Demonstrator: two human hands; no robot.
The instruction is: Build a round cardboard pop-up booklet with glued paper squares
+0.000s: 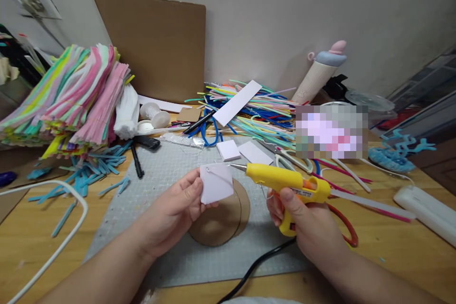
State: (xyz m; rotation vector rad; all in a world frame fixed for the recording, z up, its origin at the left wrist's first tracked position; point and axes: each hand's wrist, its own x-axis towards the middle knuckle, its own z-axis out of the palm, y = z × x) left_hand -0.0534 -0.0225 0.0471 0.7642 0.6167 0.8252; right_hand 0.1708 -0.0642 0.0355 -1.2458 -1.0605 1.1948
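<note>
We use two hands. Our left hand pinches one white paper square between thumb and fingers. Our right hand is wrapped around one yellow glue gun, its nozzle at the square's upper right corner; we cannot tell whether they touch. Between and below the hands, two overlapping cardboard discs lie on one cutting mat. Beyond the hands, we count one white rectangle and one white strip.
</note>
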